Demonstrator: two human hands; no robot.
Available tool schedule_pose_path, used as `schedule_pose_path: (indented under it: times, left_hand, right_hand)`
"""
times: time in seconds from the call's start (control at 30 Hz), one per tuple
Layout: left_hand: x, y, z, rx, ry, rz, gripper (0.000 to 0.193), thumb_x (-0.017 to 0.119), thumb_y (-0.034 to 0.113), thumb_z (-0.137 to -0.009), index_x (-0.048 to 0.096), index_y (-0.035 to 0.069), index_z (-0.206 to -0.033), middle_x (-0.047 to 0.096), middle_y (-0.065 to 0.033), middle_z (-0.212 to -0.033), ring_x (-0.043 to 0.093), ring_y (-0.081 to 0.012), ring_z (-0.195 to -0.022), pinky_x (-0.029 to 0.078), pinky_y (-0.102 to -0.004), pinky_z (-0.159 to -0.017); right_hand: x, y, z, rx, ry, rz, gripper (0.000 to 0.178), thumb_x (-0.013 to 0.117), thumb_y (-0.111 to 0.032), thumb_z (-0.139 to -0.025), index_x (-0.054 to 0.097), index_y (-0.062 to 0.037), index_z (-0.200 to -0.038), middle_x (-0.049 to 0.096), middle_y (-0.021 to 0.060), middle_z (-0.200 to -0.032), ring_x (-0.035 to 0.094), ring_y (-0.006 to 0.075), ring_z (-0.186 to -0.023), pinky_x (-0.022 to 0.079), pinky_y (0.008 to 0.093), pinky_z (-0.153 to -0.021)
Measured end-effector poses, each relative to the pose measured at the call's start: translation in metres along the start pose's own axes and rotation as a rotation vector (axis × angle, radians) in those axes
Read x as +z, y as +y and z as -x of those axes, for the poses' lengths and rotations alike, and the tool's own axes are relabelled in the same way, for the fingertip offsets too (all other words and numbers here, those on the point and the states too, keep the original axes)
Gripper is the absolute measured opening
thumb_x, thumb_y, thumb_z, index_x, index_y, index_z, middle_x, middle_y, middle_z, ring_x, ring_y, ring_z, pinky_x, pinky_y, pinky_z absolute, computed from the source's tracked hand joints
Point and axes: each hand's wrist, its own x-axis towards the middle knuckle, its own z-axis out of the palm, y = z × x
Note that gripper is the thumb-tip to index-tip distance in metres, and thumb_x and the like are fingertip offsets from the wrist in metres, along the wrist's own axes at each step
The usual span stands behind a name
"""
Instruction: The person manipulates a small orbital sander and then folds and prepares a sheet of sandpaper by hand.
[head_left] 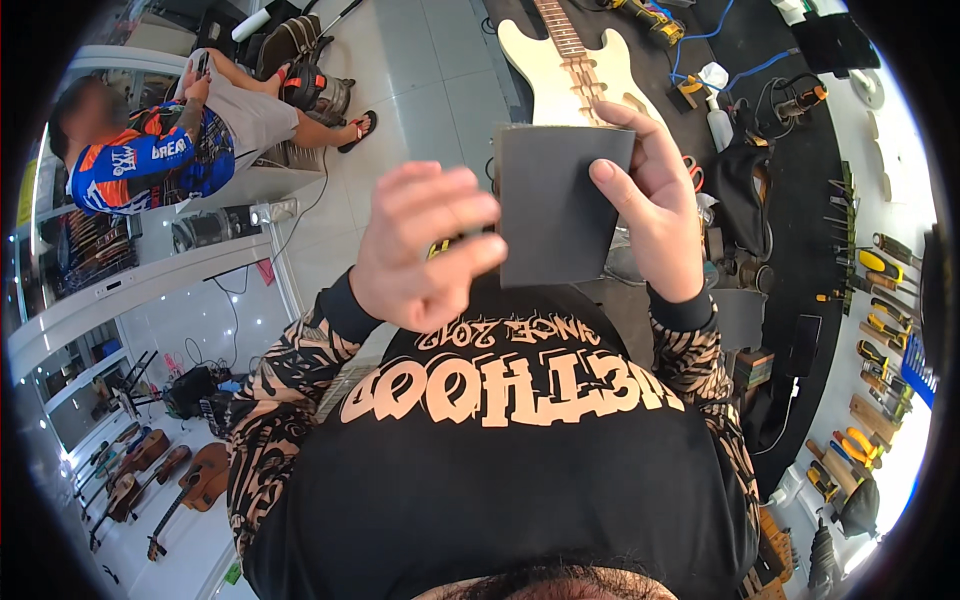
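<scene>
My right hand (655, 205) grips a dark grey rectangular sheet of sandpaper (555, 215) by its right side, with the thumb on the front face and the fingers behind. A thin paler edge shows along the top of the sheet, so it may be folded or layered; I cannot tell which. Beside its left edge is my left hand (425, 245), slightly blurred, with its fingers bent and apart and nothing visible in them. Whether its fingertips touch the sheet is unclear. Beyond the sheet lies a cream electric guitar body (535, 75) with a neck attached, partly hidden.
The guitar rests on a dark workbench (700, 55) that carries a yellow power tool (655, 20), a white bottle (718, 122) and blue cable. Hand tools (880, 265) hang on the right. Another person (150, 150) sits at left. Several guitars (205, 475) stand at lower left.
</scene>
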Motion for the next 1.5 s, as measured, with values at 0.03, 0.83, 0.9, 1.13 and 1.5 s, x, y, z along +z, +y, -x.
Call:
schedule_pose_path:
  times: [0.03, 0.83, 0.9, 1.13, 1.5]
  left_hand:
    - [0.003, -0.001, -0.003, -0.225, 0.16, 0.198, 0.04, 0.079, 0.011, -0.093, 0.073, 0.014, -0.132, 0.069, -0.0097, -0.144, 0.066, -0.0248, -0.129, 0.048, -0.0531, -0.115]
    - [0.014, 0.005, -0.056, -1.009, 0.306, 0.928, 0.029, 0.078, -0.003, -0.104, 0.071, -0.003, -0.133, 0.073, -0.0023, -0.107, 0.068, -0.0076, -0.095, 0.056, -0.0223, -0.085]
    - [0.015, 0.007, -0.056, -1.025, 0.311, 0.933, 0.029, 0.077, -0.003, -0.104, 0.071, -0.003, -0.133, 0.072, -0.0021, -0.107, 0.068, -0.0075, -0.095, 0.055, -0.0221, -0.084]
    - [0.018, 0.009, -0.054, -1.036, 0.349, 0.94, 0.023, 0.078, 0.0, -0.105, 0.074, -0.002, -0.127, 0.069, 0.0022, -0.098, 0.067, -0.0044, -0.089, 0.056, -0.0203, -0.08]
    - [0.02, 0.008, -0.052, -1.053, 0.385, 0.957, 0.022, 0.076, -0.002, -0.105, 0.074, -0.002, -0.126, 0.073, -0.0006, -0.1, 0.069, -0.006, -0.09, 0.057, -0.0211, -0.082]
  right_hand:
    - [0.001, 0.001, 0.002, -0.022, 0.027, 0.04, 0.058, 0.076, -0.012, -0.109, 0.051, 0.0003, -0.159, 0.072, 0.0083, -0.124, 0.068, 0.0121, -0.115, 0.054, 0.0294, -0.102]
    - [0.01, -0.001, 0.014, -0.04, 0.12, 0.029, 0.05, 0.079, -0.01, -0.107, 0.056, 0.0013, -0.149, 0.073, 0.0073, -0.121, 0.069, 0.0116, -0.11, 0.057, 0.0281, -0.097]
    - [0.01, -0.001, 0.014, -0.033, 0.118, 0.034, 0.05, 0.079, -0.01, -0.107, 0.056, 0.0009, -0.149, 0.073, 0.0072, -0.12, 0.069, 0.0116, -0.11, 0.057, 0.0282, -0.097]
    - [0.011, 0.001, 0.013, -0.009, 0.119, -0.006, 0.05, 0.079, -0.011, -0.107, 0.057, 0.0001, -0.15, 0.073, 0.0073, -0.121, 0.069, 0.0117, -0.11, 0.057, 0.0284, -0.097]
    - [0.01, 0.001, 0.012, -0.005, 0.094, 0.012, 0.049, 0.078, -0.012, -0.108, 0.056, 0.0005, -0.15, 0.073, 0.0084, -0.124, 0.069, 0.0121, -0.112, 0.056, 0.0287, -0.1]
